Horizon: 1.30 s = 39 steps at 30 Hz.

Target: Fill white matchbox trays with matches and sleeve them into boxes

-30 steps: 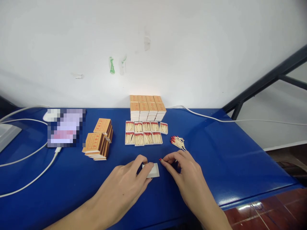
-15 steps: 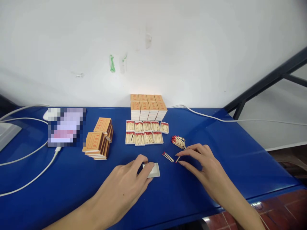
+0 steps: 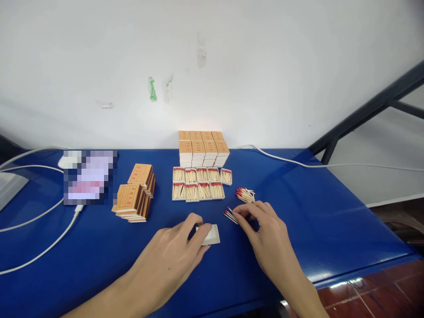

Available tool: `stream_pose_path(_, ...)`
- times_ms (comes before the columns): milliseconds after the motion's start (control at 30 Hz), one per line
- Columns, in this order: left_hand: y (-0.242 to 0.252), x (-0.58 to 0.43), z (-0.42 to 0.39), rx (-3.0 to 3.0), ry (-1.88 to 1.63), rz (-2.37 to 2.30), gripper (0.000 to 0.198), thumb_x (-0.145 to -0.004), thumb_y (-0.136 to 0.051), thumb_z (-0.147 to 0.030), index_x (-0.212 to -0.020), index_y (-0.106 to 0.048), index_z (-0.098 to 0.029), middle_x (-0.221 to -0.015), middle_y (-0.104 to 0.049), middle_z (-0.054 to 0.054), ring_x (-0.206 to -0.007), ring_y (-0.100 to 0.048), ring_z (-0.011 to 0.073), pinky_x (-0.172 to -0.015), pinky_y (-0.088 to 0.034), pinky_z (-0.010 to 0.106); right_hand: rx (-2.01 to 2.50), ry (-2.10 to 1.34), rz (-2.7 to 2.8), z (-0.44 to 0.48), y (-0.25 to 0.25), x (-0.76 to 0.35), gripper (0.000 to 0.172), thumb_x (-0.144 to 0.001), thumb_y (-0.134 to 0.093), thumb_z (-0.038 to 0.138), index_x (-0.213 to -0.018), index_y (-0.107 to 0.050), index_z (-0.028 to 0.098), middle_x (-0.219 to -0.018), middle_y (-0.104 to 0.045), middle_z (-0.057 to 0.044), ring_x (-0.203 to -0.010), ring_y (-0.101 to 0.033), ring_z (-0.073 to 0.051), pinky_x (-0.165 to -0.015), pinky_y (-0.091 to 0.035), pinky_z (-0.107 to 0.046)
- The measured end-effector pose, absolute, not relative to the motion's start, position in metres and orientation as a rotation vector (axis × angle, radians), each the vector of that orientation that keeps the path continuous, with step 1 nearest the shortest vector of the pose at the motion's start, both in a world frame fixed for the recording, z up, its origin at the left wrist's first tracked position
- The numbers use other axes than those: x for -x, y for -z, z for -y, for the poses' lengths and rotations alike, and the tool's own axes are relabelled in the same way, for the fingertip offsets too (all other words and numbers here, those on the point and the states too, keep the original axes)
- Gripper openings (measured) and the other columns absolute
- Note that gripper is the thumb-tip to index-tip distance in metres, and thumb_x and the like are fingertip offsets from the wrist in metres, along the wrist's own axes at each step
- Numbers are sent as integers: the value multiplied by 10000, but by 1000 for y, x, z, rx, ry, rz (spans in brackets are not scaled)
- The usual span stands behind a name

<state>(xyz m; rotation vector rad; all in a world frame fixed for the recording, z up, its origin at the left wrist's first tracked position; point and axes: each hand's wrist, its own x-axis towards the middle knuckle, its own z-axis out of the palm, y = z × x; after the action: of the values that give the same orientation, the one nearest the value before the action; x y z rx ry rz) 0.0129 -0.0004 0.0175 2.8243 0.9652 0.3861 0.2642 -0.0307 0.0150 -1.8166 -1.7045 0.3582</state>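
Observation:
My left hand (image 3: 170,251) grips a small white matchbox tray (image 3: 213,234) between thumb and fingers, low over the blue table; its visible inside is bare. With thumb and fingertips pinched, my right hand (image 3: 270,232) holds a match (image 3: 229,209), red head pointing up and left. Right beside that match lies a short row of a few matches (image 3: 228,217). A loose pile of matches (image 3: 244,194) rests just beyond my right fingers. Farther back, several white trays full of red-headed matches (image 3: 198,190) stand in two rows.
Behind the filled trays, closed orange matchboxes (image 3: 204,148) are stacked against the wall. More orange boxes or sleeves (image 3: 129,196) are piled to the left. A blurred-out device (image 3: 91,176) with a white cable (image 3: 71,225) lies at far left. A dark metal bar (image 3: 374,104) slants at right.
My right hand has moved left with the match, which now lines up alongside the short row. My left hand keeps its hold on the tray, nearly still.

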Motion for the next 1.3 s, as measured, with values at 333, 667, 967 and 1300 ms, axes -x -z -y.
stream_pose_path(333,-19,-11,2,-2836,-354,-976,373,-1095,-639,-212,-1460,-560,-207,-1275,-671,84,-714,-751,229,-552,-632,419,1954,-21,1620,36,-14,-300,481,-1106,-536,640,-1072,-811,246,-1009,-758,-101,-971,-615,-311,-791,-495,-446)
stream_pose_path(667,-18,-12,0,-2844,-366,-979,338,-1101,-618,-208,-1435,-567,-213,-1277,-671,81,-675,-731,219,-538,-628,423,2073,-2,1577,43,-3,-315,626,-1099,-425,734,-971,-776,231,-945,-751,-126,-926,-614,-332,-794,-486,-474)
stream_pose_path(967,-18,-11,2,-2845,-352,-981,335,-1102,-618,-205,-1433,-570,-212,-1265,-677,85,-726,-755,224,-545,-617,387,2098,54,1609,63,-4,-323,666,-1089,-379,774,-936,-749,242,-897,-741,-133,-876,-620,-351,-768,-475,-497)
stream_pose_path(1300,-18,-13,0,-2842,-334,-973,335,-1107,-604,-206,-1440,-566,-209,-1280,-667,94,-808,-786,235,-599,-650,383,1866,-21,1790,45,-13,-272,361,-1170,-474,441,-998,-702,220,-978,-708,-108,-937,-593,-296,-833,-512,-467)
